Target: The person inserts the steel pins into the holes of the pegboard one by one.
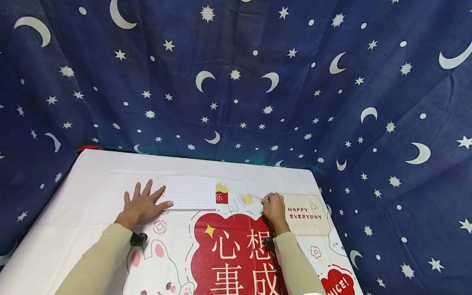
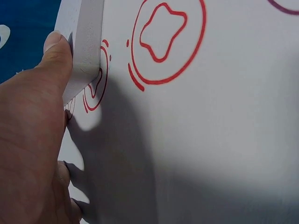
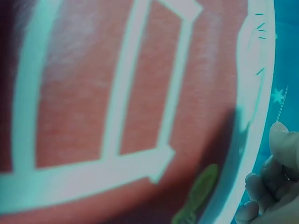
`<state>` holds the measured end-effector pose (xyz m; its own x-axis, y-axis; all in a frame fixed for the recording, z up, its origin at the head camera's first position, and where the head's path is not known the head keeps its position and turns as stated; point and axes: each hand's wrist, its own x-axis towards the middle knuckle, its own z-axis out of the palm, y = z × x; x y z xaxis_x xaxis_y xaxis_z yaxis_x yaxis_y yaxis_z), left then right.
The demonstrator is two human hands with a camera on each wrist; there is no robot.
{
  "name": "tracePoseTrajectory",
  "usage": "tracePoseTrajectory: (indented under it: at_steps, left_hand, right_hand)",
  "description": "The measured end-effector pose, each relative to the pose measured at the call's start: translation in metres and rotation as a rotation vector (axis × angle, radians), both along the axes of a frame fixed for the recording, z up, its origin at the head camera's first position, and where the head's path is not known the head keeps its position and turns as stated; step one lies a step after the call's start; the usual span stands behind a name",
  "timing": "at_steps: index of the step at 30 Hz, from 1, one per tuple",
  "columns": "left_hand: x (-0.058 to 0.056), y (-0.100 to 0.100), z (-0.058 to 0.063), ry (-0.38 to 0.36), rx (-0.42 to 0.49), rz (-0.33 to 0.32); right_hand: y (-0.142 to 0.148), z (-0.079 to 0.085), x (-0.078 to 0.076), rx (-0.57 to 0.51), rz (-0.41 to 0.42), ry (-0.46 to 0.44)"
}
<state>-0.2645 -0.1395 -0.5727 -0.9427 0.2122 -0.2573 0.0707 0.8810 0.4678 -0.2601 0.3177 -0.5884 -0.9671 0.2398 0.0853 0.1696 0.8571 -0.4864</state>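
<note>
A flat white board (image 1: 191,193) printed with a grid of small dots lies on the table, and its thick edge (image 2: 88,42) shows in the left wrist view. My left hand (image 1: 143,205) rests at the board's left end with fingers spread; its thumb (image 2: 57,56) lies against the board. To the right of the board, my right hand (image 1: 274,209) pinches a thin, needle-like piece (image 3: 283,103) between thumb and finger. That piece points away from the fingertips; its exact kind is too fine to tell. The right hand's other fingers are curled in.
A printed cloth (image 1: 160,219) with a rabbit, red shapes and lettering covers the table. Dark blue curtains (image 1: 234,108) with moons and stars stand behind and on both sides. A "HAPPY EVERYDAY" panel (image 1: 307,225) is printed right of my right hand.
</note>
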Motion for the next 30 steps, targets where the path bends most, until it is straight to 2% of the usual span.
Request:
tracePoseTrajectory:
  at_steps: [9,18,30]
  left_hand:
    - [-0.001,-0.004,-0.002,-0.003,-0.003,0.004]
    - [0.001,-0.003,-0.002,-0.001,-0.008,0.004]
    - [0.000,-0.002,-0.004,0.001,-0.010,0.007]
  right_hand:
    - [-0.011,0.012,-0.009,-0.183,-0.002,0.034]
    - [-0.028,0.028,-0.009,-0.533,-0.094,-0.031]
    - [-0.046,0.039,-0.012,-0.653,-0.025,0.072]
